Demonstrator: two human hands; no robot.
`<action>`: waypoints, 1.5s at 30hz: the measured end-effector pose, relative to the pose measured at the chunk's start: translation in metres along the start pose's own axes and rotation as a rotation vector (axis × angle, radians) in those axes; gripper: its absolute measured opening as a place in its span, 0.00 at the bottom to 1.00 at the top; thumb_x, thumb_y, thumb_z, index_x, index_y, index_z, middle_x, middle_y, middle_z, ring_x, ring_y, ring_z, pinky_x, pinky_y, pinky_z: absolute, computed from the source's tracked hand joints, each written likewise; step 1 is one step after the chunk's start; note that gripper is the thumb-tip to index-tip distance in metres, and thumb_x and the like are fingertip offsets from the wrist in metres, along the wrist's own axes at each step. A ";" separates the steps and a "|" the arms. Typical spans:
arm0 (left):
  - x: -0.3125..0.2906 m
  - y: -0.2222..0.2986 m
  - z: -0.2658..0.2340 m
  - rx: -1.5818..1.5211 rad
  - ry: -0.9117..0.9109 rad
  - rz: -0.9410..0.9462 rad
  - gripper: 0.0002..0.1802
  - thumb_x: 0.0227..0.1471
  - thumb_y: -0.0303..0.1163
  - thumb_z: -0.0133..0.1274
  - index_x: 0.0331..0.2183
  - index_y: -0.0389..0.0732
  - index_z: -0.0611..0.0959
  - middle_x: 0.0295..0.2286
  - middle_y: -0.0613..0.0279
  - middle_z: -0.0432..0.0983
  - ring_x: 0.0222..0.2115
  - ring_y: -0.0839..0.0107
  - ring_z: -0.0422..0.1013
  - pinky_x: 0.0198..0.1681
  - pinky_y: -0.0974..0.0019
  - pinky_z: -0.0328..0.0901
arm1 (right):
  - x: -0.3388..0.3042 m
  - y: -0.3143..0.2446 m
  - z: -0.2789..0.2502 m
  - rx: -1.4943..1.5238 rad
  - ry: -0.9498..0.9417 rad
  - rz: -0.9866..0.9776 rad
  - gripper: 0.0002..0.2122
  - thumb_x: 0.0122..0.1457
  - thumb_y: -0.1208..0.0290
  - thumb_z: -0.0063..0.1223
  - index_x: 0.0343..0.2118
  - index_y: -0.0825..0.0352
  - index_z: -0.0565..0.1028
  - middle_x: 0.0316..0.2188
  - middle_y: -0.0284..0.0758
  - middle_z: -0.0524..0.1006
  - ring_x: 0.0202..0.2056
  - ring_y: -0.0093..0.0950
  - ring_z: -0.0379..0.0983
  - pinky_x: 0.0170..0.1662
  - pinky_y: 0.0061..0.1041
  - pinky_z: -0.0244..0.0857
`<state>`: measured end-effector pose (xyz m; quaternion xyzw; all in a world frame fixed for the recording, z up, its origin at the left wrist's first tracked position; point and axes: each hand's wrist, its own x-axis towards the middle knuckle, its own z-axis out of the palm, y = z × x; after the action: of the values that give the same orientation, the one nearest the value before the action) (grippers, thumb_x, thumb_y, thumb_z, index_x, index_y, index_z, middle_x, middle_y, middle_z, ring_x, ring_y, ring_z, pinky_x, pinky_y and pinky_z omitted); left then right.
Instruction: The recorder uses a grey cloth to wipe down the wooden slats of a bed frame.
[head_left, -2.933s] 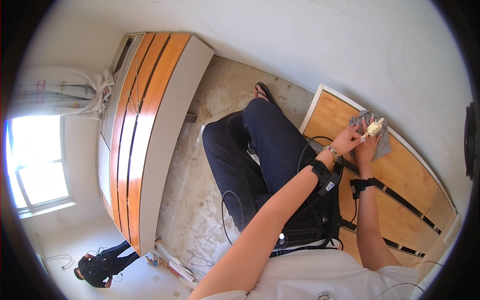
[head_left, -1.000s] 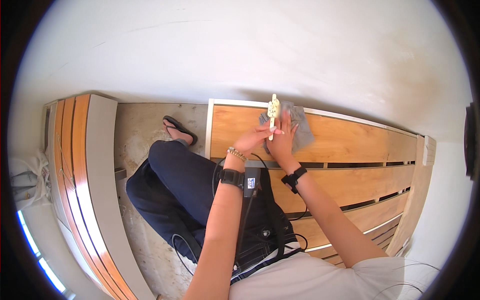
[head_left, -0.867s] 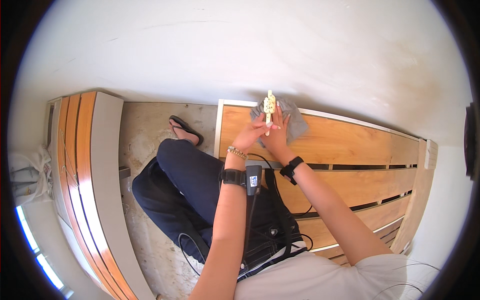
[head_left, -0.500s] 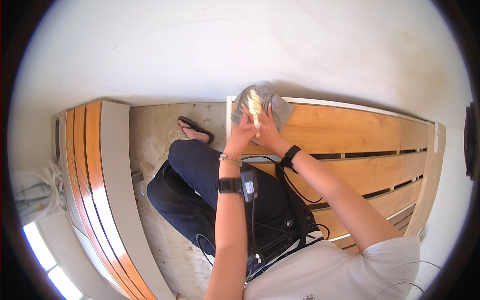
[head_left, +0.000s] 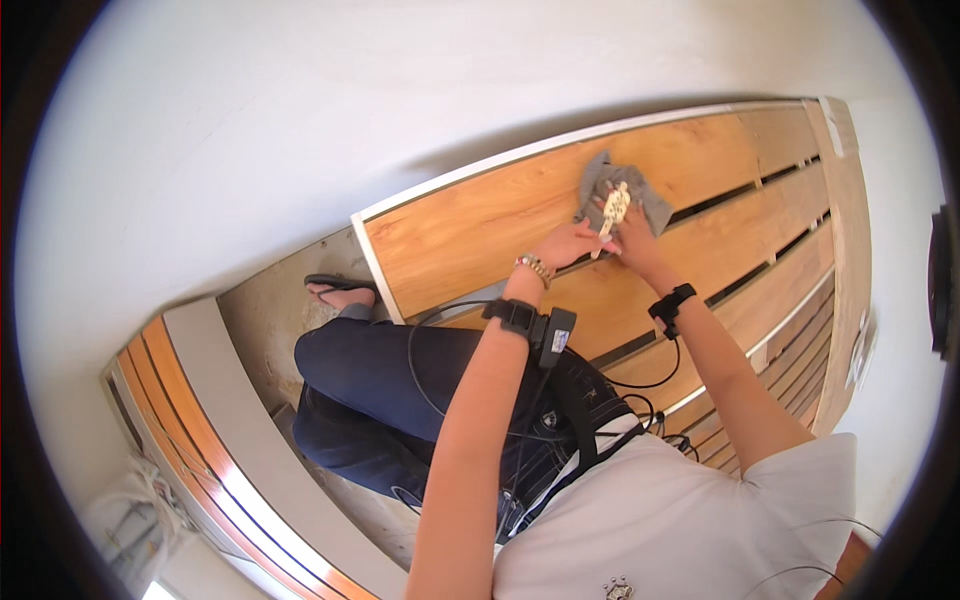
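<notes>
My left hand (head_left: 572,243) pinches the narrow lower end of a cream-coloured, flat piece with a dark openwork-like pattern (head_left: 616,205); its exact kind I cannot make out. The piece tilts up and to the right. Behind it a crumpled grey cloth (head_left: 650,203) hangs about my right hand (head_left: 637,245), which grips the cloth close beside the left hand. The cloth and the piece partly hide the right fingers. Both hands are over the slatted wooden bench (head_left: 470,240).
A second slatted wooden bench (head_left: 205,440) stands at the left, across a strip of concrete floor (head_left: 265,345). A white wall (head_left: 300,110) runs along the far side. Black cables (head_left: 640,385) loop by my lap; straps and a small box (head_left: 553,337) sit on my forearms.
My view has swung to the right. Both hands, with the cream piece and the cloth, have moved from the bench's left end toward its middle. The piece now shows its patterned side more plainly.
</notes>
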<state>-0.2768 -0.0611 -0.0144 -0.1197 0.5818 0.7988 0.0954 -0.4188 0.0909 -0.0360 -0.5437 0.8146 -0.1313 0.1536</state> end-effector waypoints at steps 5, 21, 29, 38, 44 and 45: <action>-0.006 0.033 0.010 -0.152 0.011 -0.036 0.12 0.48 0.34 0.48 0.32 0.39 0.82 0.37 0.64 0.71 0.39 0.73 0.63 0.44 0.70 0.56 | -0.090 0.028 -0.003 0.174 0.095 0.034 0.28 0.43 0.81 0.48 0.51 0.59 0.61 0.56 0.38 0.53 0.58 0.37 0.46 0.57 0.47 0.39; -0.282 0.101 0.027 -0.029 0.856 0.227 0.10 0.50 0.27 0.46 0.30 0.32 0.79 0.39 0.62 0.69 0.35 0.78 0.64 0.34 0.76 0.57 | -0.033 -0.114 0.048 0.039 0.095 -0.300 0.23 0.42 0.81 0.50 0.45 0.60 0.65 0.54 0.32 0.58 0.56 0.33 0.52 0.57 0.48 0.37; -0.341 0.088 0.084 -0.115 1.279 0.247 0.09 0.51 0.27 0.46 0.29 0.31 0.79 0.19 0.65 0.72 0.20 0.80 0.66 0.25 0.77 0.59 | -0.025 -0.127 0.025 0.245 0.113 -0.259 0.18 0.43 0.82 0.47 0.40 0.62 0.67 0.47 0.33 0.66 0.51 0.33 0.58 0.57 0.46 0.37; -0.398 0.079 0.124 -0.156 1.555 0.192 0.11 0.52 0.27 0.43 0.29 0.32 0.78 0.16 0.68 0.67 0.17 0.83 0.62 0.21 0.78 0.57 | 0.011 -0.147 0.003 0.352 0.156 -0.001 0.15 0.55 0.69 0.43 0.44 0.72 0.65 0.41 0.47 0.69 0.45 0.40 0.63 0.49 0.31 0.54; -0.446 0.069 0.121 -0.231 1.834 0.224 0.14 0.54 0.31 0.40 0.27 0.32 0.78 0.16 0.68 0.66 0.17 0.82 0.61 0.22 0.78 0.58 | 0.035 -0.197 -0.024 0.528 0.151 -0.044 0.15 0.57 0.68 0.42 0.43 0.73 0.65 0.36 0.43 0.72 0.39 0.33 0.68 0.44 0.26 0.59; -0.459 0.063 0.112 -0.266 1.843 0.227 0.16 0.54 0.32 0.39 0.27 0.32 0.78 0.15 0.67 0.67 0.16 0.82 0.61 0.21 0.78 0.56 | 0.038 -0.202 -0.027 0.510 0.153 -0.041 0.15 0.57 0.68 0.42 0.43 0.73 0.65 0.36 0.43 0.72 0.39 0.33 0.68 0.44 0.26 0.59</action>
<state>0.1330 0.0206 0.2148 -0.6578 0.3402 0.4532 -0.4962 -0.2725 -0.0191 0.0614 -0.4923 0.7532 -0.3762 0.2210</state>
